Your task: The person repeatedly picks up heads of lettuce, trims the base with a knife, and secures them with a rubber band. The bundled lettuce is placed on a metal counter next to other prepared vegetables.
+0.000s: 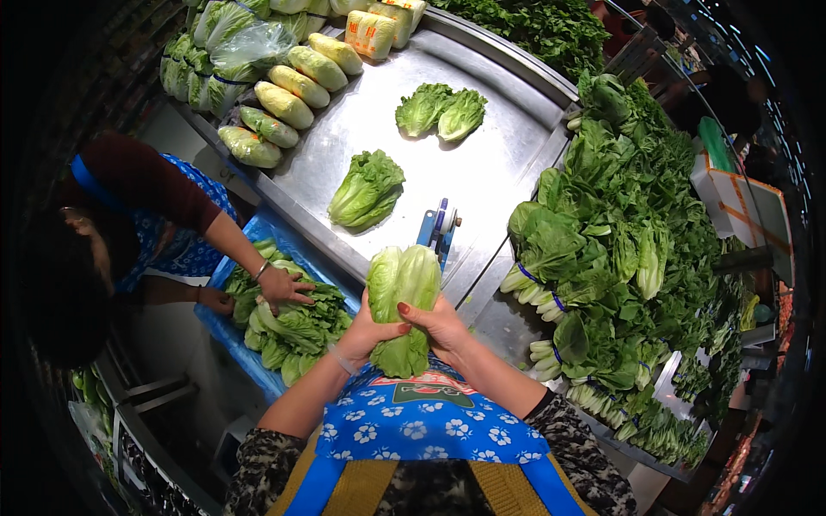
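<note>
My left hand point(374, 332) and my right hand point(441, 324) hold two heads of romaine-type lettuce point(405, 290) side by side, pale bases up and leafy ends towards my apron. Just beyond the lettuce, a blue tape dispenser point(440, 226) with a roll of purple-edged tape stands on the steel counter point(490, 174), partly hidden by the lettuce. Farther off on the counter, a lettuce bundle point(366, 190) lies to the left. Two more lettuce heads point(441, 112) lie together near the counter's middle.
At left, a co-worker's hand point(284, 287) touches lettuce in a crate lined with blue plastic point(216, 322). Wrapped napa cabbages point(284, 104) fill the counter's far left. Taped bunches of leafy greens point(548, 258) are heaped at right. Raised metal edges border the counter.
</note>
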The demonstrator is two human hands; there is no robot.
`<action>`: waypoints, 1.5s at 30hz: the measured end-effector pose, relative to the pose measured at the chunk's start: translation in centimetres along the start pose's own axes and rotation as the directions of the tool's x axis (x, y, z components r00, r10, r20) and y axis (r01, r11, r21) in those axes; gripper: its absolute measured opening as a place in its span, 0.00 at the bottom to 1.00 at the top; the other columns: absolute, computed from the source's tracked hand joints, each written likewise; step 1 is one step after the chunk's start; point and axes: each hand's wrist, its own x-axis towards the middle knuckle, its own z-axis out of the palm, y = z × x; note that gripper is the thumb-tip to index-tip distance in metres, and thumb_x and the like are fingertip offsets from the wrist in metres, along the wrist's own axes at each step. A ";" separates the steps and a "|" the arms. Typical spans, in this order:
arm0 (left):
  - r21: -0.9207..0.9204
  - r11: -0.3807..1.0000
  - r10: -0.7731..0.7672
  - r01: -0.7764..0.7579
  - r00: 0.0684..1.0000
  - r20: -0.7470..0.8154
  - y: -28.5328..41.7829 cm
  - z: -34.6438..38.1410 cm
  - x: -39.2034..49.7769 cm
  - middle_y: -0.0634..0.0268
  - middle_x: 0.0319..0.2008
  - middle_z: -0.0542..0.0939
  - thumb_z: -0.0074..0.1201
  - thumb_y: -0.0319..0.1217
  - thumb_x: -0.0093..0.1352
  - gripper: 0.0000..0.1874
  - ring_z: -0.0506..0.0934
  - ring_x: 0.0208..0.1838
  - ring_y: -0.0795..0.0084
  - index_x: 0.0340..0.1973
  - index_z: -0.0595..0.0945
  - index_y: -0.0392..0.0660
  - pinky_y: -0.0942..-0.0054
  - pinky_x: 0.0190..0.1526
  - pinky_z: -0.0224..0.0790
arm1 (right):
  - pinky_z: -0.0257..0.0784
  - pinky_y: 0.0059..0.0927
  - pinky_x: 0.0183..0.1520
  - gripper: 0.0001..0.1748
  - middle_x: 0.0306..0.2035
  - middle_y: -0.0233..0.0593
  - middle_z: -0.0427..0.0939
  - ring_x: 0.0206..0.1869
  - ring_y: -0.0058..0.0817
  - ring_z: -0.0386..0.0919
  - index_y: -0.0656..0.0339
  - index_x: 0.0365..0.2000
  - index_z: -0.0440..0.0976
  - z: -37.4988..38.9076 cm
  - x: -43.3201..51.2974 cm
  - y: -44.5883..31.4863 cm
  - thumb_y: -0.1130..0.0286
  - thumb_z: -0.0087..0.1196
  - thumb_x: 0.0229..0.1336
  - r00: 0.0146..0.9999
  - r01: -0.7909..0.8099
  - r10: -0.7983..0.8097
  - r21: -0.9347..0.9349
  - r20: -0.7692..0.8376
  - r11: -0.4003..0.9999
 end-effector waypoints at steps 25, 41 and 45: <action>0.785 0.515 0.537 -0.346 0.844 0.020 6.2 -6.3 2.2 0.47 0.62 0.75 0.74 0.32 0.53 0.67 0.78 0.61 0.52 0.77 0.40 0.46 0.60 0.60 0.71 | 0.76 0.42 0.38 0.21 0.29 0.39 0.86 0.34 0.40 0.84 0.54 0.26 0.84 -10.6 8.3 3.0 0.46 0.67 0.52 0.639 -0.498 -0.468 -0.792 -0.611 0.354; 0.350 0.862 0.365 -0.366 0.928 0.071 6.1 -5.2 5.7 0.52 0.66 0.69 0.75 0.24 0.53 0.63 0.71 0.67 0.61 0.75 0.46 0.39 0.63 0.68 0.64 | 0.72 0.31 0.29 0.15 0.21 0.35 0.83 0.25 0.23 0.81 0.59 0.24 0.84 -10.7 8.0 2.7 0.56 0.64 0.54 0.639 -0.447 -0.544 -0.838 -0.544 0.313; 0.827 0.469 0.433 -0.311 0.897 0.092 7.0 -5.0 5.2 0.43 0.66 0.70 0.74 0.35 0.52 0.66 0.76 0.62 0.47 0.76 0.43 0.41 0.60 0.61 0.71 | 0.74 0.38 0.35 0.13 0.23 0.37 0.84 0.28 0.32 0.83 0.53 0.26 0.86 -11.3 8.0 2.4 0.58 0.58 0.56 0.783 -0.387 -0.358 -0.849 -0.509 0.361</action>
